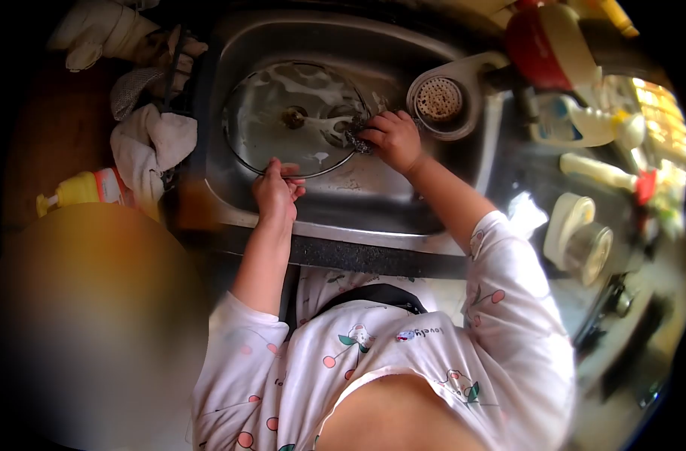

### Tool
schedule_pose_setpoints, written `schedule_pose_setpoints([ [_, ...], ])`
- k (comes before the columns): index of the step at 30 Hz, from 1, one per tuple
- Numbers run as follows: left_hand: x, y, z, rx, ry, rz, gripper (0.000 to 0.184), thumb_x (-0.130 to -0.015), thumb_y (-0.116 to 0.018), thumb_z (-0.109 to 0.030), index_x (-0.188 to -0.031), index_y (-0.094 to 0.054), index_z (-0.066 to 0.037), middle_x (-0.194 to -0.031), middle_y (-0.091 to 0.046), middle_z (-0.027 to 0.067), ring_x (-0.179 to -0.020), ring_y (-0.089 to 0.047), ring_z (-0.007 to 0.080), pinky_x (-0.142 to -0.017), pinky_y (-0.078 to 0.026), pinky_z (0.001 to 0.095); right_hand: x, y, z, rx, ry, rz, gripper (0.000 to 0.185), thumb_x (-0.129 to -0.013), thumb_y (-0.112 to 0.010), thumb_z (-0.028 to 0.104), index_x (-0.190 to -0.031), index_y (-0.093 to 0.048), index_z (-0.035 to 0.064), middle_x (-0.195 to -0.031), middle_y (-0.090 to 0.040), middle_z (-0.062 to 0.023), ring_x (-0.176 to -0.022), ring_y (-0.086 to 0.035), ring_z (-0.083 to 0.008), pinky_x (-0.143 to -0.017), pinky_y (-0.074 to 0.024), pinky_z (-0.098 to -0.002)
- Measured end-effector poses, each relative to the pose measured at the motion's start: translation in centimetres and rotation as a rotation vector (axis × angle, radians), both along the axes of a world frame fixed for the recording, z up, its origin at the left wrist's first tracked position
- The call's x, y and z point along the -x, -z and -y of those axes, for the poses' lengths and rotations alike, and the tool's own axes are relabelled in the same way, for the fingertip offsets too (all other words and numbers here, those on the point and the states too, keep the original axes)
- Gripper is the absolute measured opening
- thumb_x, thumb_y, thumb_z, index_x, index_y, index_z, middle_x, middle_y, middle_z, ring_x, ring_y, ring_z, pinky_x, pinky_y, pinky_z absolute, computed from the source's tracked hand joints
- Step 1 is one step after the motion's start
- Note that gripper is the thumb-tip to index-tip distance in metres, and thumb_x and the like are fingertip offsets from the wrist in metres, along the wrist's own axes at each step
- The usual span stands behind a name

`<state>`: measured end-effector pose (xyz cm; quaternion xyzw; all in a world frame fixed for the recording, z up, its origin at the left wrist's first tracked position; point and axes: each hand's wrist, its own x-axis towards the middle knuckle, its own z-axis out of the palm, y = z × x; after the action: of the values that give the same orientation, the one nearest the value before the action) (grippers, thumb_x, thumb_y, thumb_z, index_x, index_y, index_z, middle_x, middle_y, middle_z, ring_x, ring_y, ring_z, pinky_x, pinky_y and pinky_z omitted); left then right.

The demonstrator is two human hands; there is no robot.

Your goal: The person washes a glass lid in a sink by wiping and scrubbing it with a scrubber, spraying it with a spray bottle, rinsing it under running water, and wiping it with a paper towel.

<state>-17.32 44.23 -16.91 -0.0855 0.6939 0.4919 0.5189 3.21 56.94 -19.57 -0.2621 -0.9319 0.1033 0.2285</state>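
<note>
A round glass lid (264,139) with a thin metal rim is tilted over the sink, with whitish suds streaked across it. My left hand (278,188) grips its near edge, thumb on top and fingers beneath. In my right hand (392,140) is a dark steel wool scourer (357,137), pressed against the right side of the rim. My fingers partly cover the scourer. Through the glass, a round brownish spot shows near the middle; whether it is the knob or the drain is unclear.
The steel sink (343,228) surrounds the lid. A strainer cup (439,100) sits at its right corner. Cloths (154,143) and a yellow pump bottle (84,189) are on the left. Spray bottles (576,122), a brush (598,171) and small tubs (571,225) stand to the right.
</note>
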Motion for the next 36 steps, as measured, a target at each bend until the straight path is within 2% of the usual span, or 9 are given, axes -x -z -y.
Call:
schedule_pose_setpoints([
  [8,-0.4,2.7,0.0,-0.021,-0.065,-0.243,0.031,-0.094,-0.044,-0.025,-0.075,-0.055,-0.003,-0.065,-0.054,0.0053,-0.051,-0.051,0.0134,-0.042,-0.041,0.029,8.0,-2.6,8.4,0.166,-0.012,-0.017,0.009,-0.066,-0.055,0.02,-0.064,-0.059,0.0126,-0.075,-0.051,-0.0036,-0.076,-0.052,-0.0208,-0.066,-0.0394,-0.0338],
  [11,0.2,0.9,-0.8,-0.02,-0.208,-0.031,0.029,-0.093,-0.045,-0.027,-0.077,-0.055,-0.005,-0.067,-0.054,0.004,-0.049,-0.049,0.0125,-0.039,-0.037,0.0276,8.2,-3.6,7.7,0.095,-0.087,0.011,0.007,-0.065,-0.055,0.02,-0.064,-0.059,0.014,-0.075,-0.051,-0.0033,-0.078,-0.052,-0.0204,-0.067,-0.0392,-0.0335],
  [17,0.3,0.4,-0.2,0.033,-0.035,0.025,0.037,-0.093,-0.044,-0.032,-0.079,-0.055,0.0,-0.061,-0.051,0.0067,-0.046,-0.045,0.0134,-0.037,-0.034,0.0255,1.0,1.0,1.8,0.037,-0.002,-0.01,0.008,-0.062,-0.058,0.021,-0.068,-0.061,0.0159,-0.076,-0.053,-0.0006,-0.078,-0.054,-0.0188,-0.065,-0.0393,-0.0341],
  [23,0.3,0.0,-0.7,0.102,-0.018,0.035,0.041,-0.093,-0.045,-0.035,-0.075,-0.057,0.0,-0.059,-0.052,0.007,-0.044,-0.045,0.0142,-0.038,-0.036,0.0259,6.1,-1.7,6.9,0.048,-0.075,-0.103,0.01,-0.063,-0.058,0.021,-0.07,-0.063,0.0177,-0.075,-0.051,0.0002,-0.075,-0.051,-0.0177,-0.066,-0.0383,-0.0323],
  [27,3.7,0.5,-0.1,0.059,0.166,0.029,0.039,-0.092,-0.045,-0.036,-0.078,-0.057,-0.002,-0.058,-0.051,0.005,-0.043,-0.044,0.0136,-0.039,-0.037,0.0255,0.5,0.6,1.8,0.093,-0.007,0.126,0.015,-0.065,-0.06,0.02,-0.079,-0.064,0.0156,-0.082,-0.056,-0.0019,-0.08,-0.054,-0.0196,-0.067,-0.04,-0.0351],
  [28,3.8,0.1,-0.4,0.127,0.162,0.055,0.038,-0.092,-0.046,-0.036,-0.079,-0.058,-0.003,-0.058,-0.049,0.0025,-0.042,-0.043,0.0125,-0.04,-0.038,0.0255,0.6,0.8,1.6,0.082,-0.02,0.055,0.015,-0.062,-0.061,0.019,-0.077,-0.064,0.0161,-0.082,-0.056,-0.0013,-0.078,-0.054,-0.0189,-0.067,-0.0396,-0.0341],
  [31,2.1,0.1,-0.5,-0.048,-0.137,-0.082,0.035,-0.092,-0.046,-0.034,-0.079,-0.058,-0.004,-0.058,-0.047,0.0005,-0.045,-0.044,0.0107,-0.043,-0.04,0.0256,2.0,0.1,3.7,0.116,-0.059,-0.115,0.016,-0.058,-0.063,0.019,-0.073,-0.062,0.0168,-0.08,-0.054,-0.0002,-0.074,-0.054,-0.0175,-0.065,-0.0388,-0.0321],
  [35,-0.2,3.6,0.5,-0.161,-0.094,-0.422,0.033,-0.093,-0.044,-0.03,-0.088,-0.062,-0.004,-0.059,-0.043,-0.0021,-0.05,-0.045,0.0086,-0.046,-0.039,0.025,7.3,-2.9,8.2,0.228,-0.01,-0.084,0.017,-0.057,-0.064,0.02,-0.074,-0.061,0.0158,-0.078,-0.054,0.0001,-0.075,-0.054,-0.0178,-0.066,-0.0388,-0.032],
  [36,0.4,3.6,0.2,-0.135,-0.14,-0.325,0.037,-0.094,-0.041,-0.032,-0.092,-0.063,-0.001,-0.056,-0.04,-0.002,-0.043,-0.04,0.0096,-0.041,-0.037,0.0259,8.1,-3.0,8.9,0.202,0.009,-0.069,0.014,-0.058,-0.062,0.019,-0.071,-0.06,0.0156,-0.077,-0.053,-0.0002,-0.075,-0.054,-0.0177,-0.066,-0.0391,-0.0321],
])
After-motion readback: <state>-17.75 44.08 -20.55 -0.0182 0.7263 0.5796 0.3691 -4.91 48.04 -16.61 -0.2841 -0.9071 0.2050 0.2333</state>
